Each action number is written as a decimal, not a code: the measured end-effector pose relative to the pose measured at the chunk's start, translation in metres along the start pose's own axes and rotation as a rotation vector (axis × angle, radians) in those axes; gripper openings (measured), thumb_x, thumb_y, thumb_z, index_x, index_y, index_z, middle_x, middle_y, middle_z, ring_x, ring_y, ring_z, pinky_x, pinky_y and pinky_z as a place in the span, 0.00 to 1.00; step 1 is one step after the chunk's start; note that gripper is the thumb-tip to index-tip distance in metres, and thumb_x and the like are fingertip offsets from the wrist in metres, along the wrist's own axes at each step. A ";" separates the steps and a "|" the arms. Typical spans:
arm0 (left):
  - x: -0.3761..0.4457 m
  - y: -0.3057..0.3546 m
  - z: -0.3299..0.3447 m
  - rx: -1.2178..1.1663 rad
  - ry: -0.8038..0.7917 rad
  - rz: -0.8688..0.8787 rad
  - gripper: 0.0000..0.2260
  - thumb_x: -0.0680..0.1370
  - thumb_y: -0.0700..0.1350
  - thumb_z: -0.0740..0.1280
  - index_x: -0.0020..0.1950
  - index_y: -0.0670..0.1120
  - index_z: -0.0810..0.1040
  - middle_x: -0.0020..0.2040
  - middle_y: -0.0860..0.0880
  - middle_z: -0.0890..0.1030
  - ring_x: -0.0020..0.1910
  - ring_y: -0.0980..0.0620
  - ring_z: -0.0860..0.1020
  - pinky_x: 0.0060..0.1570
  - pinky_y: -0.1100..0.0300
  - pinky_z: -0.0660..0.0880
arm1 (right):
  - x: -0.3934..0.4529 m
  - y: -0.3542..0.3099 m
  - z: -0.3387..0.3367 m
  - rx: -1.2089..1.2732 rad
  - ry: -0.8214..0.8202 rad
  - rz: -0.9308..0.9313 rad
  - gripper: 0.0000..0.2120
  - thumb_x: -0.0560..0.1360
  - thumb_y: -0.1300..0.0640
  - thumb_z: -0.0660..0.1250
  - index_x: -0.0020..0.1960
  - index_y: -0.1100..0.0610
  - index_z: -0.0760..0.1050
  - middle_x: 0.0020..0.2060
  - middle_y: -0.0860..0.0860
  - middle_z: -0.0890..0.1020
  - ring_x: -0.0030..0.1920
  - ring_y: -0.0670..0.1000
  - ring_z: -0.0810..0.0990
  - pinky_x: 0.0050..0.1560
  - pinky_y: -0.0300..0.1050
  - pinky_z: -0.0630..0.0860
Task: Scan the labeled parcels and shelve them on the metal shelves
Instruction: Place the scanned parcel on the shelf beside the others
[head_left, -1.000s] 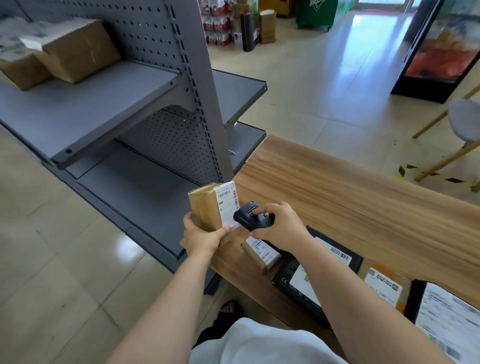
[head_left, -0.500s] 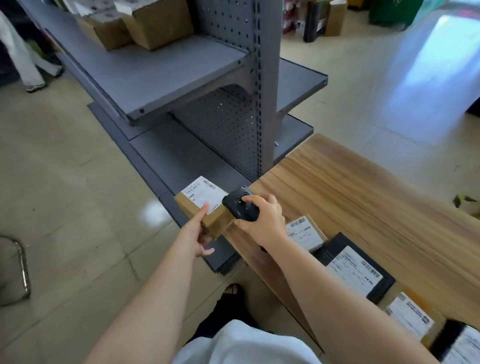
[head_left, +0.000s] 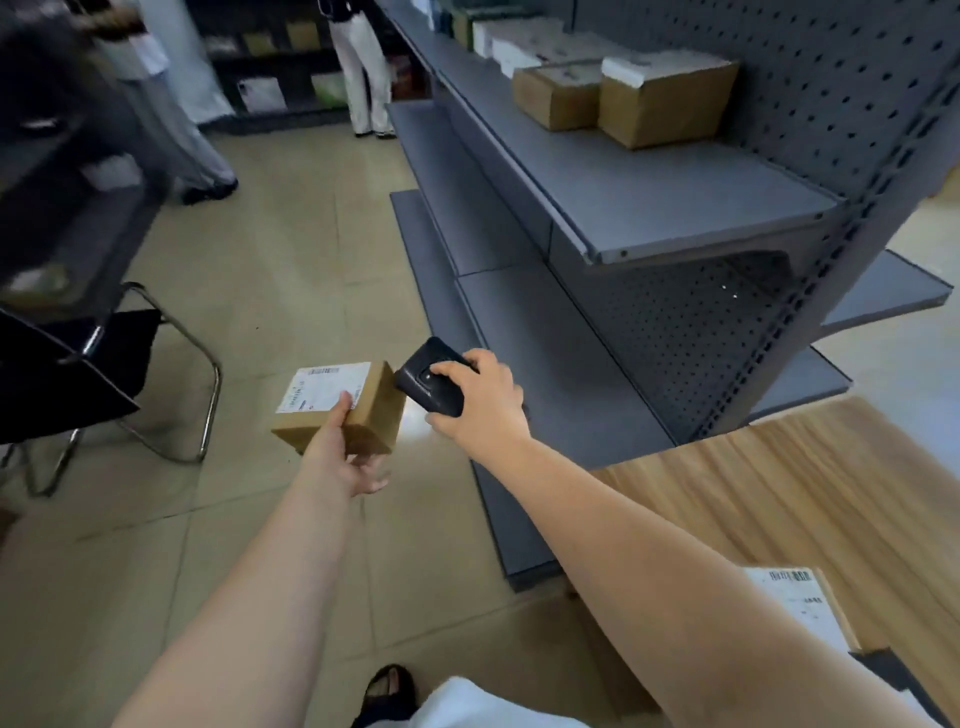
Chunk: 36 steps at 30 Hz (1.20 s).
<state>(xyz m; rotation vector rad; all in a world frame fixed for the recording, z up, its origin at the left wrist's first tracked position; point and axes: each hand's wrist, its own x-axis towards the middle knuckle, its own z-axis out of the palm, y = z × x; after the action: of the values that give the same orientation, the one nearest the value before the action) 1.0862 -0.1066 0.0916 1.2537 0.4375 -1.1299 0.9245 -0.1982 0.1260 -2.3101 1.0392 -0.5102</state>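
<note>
Head view: left hand grips labeled parcel mid-frame; right hand clasps scanner; metal shelves upper right, chair left.

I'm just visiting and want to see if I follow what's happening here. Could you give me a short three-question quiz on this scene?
1. True or false: the small parcel is lying on the wooden table.
2. Which hand grips the black scanner? A) the left hand B) the right hand C) neither
3. Fill in: the two brown boxes sit side by side on the upper metal ____.

Key:
1. False: the left hand holds it in the air over the floor, white label facing up.
2. B
3. shelf
</note>
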 end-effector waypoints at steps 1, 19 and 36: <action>0.001 0.024 -0.002 -0.016 -0.012 0.022 0.33 0.67 0.61 0.79 0.66 0.50 0.73 0.56 0.49 0.81 0.52 0.45 0.82 0.71 0.34 0.59 | 0.016 -0.019 0.004 -0.006 0.004 -0.038 0.27 0.71 0.48 0.72 0.68 0.43 0.71 0.67 0.50 0.66 0.66 0.56 0.65 0.66 0.56 0.64; -0.071 0.316 0.225 0.564 -0.521 0.395 0.14 0.74 0.59 0.73 0.47 0.50 0.75 0.42 0.51 0.80 0.41 0.51 0.78 0.58 0.56 0.70 | 0.250 -0.165 -0.168 -0.109 0.709 0.069 0.24 0.71 0.47 0.72 0.66 0.44 0.71 0.68 0.52 0.64 0.65 0.58 0.64 0.64 0.60 0.68; -0.147 0.143 0.428 1.461 -1.015 0.323 0.29 0.65 0.58 0.80 0.59 0.45 0.77 0.55 0.41 0.81 0.55 0.42 0.78 0.54 0.50 0.76 | 0.111 -0.016 -0.336 -0.227 1.100 0.417 0.23 0.69 0.49 0.76 0.61 0.43 0.74 0.56 0.44 0.65 0.62 0.52 0.66 0.65 0.57 0.69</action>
<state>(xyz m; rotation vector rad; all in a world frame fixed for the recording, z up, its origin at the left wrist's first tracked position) 1.0160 -0.4423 0.4195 1.5552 -1.5551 -1.6220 0.8224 -0.3847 0.4090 -1.8063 2.0808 -1.6194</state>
